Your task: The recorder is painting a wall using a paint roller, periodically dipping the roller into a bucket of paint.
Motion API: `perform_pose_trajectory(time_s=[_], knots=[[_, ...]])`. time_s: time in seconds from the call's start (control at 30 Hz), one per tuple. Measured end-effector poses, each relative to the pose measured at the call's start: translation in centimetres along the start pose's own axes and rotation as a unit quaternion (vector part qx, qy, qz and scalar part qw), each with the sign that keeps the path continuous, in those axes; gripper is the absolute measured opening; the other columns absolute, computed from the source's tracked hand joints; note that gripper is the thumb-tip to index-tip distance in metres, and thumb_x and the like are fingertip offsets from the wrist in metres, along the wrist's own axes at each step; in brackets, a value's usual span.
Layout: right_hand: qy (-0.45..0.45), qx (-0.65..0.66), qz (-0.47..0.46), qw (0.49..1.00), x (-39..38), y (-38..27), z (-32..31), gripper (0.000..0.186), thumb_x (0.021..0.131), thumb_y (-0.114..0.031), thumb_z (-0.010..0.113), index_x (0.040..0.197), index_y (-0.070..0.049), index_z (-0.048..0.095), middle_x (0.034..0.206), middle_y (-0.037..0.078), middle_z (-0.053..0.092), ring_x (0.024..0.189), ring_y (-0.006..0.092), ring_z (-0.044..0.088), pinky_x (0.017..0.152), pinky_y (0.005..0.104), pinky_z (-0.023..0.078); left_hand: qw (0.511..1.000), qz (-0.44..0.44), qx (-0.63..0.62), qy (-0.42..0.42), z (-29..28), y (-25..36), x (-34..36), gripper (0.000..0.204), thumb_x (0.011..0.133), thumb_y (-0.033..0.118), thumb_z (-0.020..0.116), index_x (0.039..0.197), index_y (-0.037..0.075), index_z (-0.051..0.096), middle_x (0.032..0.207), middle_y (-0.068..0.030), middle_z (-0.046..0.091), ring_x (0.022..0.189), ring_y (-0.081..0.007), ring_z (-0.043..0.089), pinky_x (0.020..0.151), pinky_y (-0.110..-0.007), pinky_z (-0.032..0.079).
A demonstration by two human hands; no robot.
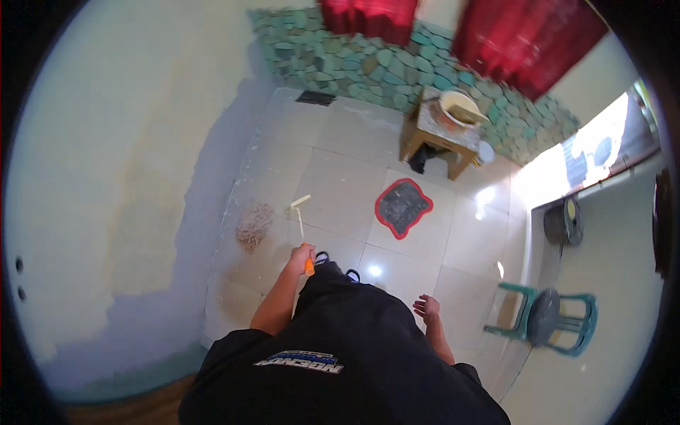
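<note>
Jutting from left hand (303,254) (forward): roller (300,201).

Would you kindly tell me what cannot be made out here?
Head view:
Roller handle: partly covered by the left hand.
Red curtains: tops cut off by the upper edge.
Black thing under the wooden stool: too small and shadowed to identify.
Bright opening: glare washes out much beyond.

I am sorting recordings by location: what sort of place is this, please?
Probably a room in a home, perhaps mid-redecoration: red curtains hang at a stone-patterned wall, the left wall has uneven patches of colour, and the left hand holds a paint roller.
</note>
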State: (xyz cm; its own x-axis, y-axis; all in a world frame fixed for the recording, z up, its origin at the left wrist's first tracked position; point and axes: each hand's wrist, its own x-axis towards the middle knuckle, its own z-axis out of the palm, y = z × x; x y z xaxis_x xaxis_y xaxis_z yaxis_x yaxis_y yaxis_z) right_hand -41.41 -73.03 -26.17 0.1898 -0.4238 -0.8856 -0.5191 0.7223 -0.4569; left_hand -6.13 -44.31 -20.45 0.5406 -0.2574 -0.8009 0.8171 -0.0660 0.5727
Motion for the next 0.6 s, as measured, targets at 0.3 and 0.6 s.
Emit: perform_pose_trajectory(time_s=[0.3,0.6], knots=[[0.039,-0.118,-0.113,0.986,1.3,6.7,-2.7,0.024,0.078,-0.019,0.048,0.090,0.000,0.056,0.078,0.012,0.060,0.066,0.0201,0.058,0.057,0.0305,0.045,0.990,0.055,0.077,-0.101,20.8,4.8,1.1,0.013,0.075,0.009,0.053,0.066,0.006,0.043,0.052,-0.0004,0.041,0.041,-0.0102,0.040,0.037,-0.025,0.035],[0.061,0.204,-0.046,0.976,3.2,-11.8,-4.1,0.024,0.078,-0.021,0.049,0.091,-0.002,0.055,0.079,0.012,0.059,0.067,0.0200,0.059,0.054,0.0288,0.047,0.965,0.151,0.141,-0.162,39.4,12.0,3.9,0.014,0.075,0.009,0.053,0.068,0.007,0.042,0.055,-0.0007,0.042,0.041,-0.0097,0.041,0.037,-0.024,0.036]])
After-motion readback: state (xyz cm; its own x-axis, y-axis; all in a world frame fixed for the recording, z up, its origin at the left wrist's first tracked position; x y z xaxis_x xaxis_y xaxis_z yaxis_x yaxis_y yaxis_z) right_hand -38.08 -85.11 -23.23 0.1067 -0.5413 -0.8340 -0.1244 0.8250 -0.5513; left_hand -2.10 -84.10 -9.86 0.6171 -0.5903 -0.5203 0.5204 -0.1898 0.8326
